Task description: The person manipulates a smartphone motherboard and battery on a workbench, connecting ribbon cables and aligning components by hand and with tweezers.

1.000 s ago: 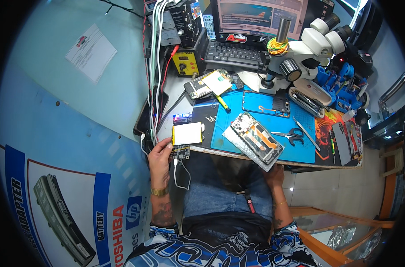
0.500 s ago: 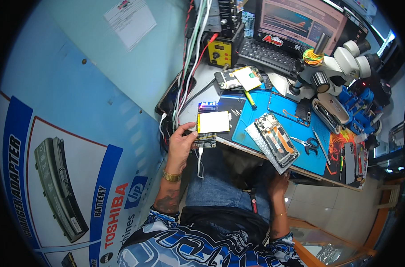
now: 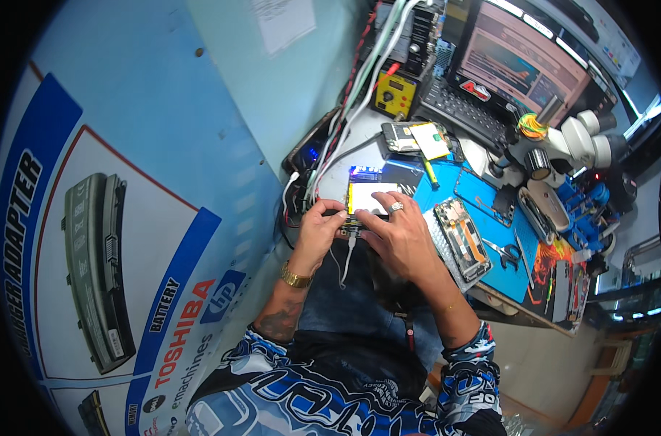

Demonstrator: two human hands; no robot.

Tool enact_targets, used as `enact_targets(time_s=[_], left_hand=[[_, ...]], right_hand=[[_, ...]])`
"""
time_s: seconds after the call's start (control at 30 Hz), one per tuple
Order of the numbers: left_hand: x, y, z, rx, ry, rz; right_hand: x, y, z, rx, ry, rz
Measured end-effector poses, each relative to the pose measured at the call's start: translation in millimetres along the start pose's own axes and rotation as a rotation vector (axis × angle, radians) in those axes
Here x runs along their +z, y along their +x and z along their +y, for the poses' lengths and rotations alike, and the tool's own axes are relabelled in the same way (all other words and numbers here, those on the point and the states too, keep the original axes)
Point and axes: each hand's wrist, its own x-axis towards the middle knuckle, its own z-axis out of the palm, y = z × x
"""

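A flat white battery with yellow edges (image 3: 367, 196) lies over a dark circuit board (image 3: 353, 226) at the near left edge of the bench. Small blue lights glow on the board's far end. A white cable (image 3: 349, 254) is plugged into its near end and hangs down. My left hand (image 3: 319, 232) pinches the board and battery at their left near corner, fingers closed. From the right, my right hand (image 3: 403, 236), with a ring on one finger, reaches over the battery. Its fingertips rest on the battery's near part and its thumb is by the board; the exact contact is partly hidden.
An opened phone (image 3: 463, 240) lies on bubble wrap over a blue mat (image 3: 436, 187). Scissors (image 3: 506, 253), tweezers (image 3: 525, 248) and a phone frame (image 3: 483, 196) surround it. Behind stand a microscope (image 3: 563, 145), a laptop (image 3: 519, 54) and a yellow-fronted power unit (image 3: 394, 94). Cables hang at left.
My right hand has come up from beside my lap onto the battery and board. My left hand stays at the board's left side. The whole view has shifted slightly.
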Motion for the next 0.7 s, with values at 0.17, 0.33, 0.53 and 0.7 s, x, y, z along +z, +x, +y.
enact_targets(time_s=[0.17, 0.33, 0.53, 0.7], left_hand=[[0.5, -1.4, 3.7, -0.005, 0.021, -0.037], [-2.7, -2.0, 1.1, -0.009, -0.009, -0.055], [-1.1, -4.9, 4.1, -0.066, -0.020, -0.035], [2.8, -6.4, 2.4, -0.077, -0.070, -0.035]], right_hand=[[19.9, -10.2, -5.0, -0.021, -0.111, -0.024], [28.6, -8.8, -6.6, -0.022, -0.114, -0.018], [27.8, 13.7, 3.0, -0.124, -0.161, -0.135], [24.7, 24.8, 2.4, -0.181, -0.189, -0.230]])
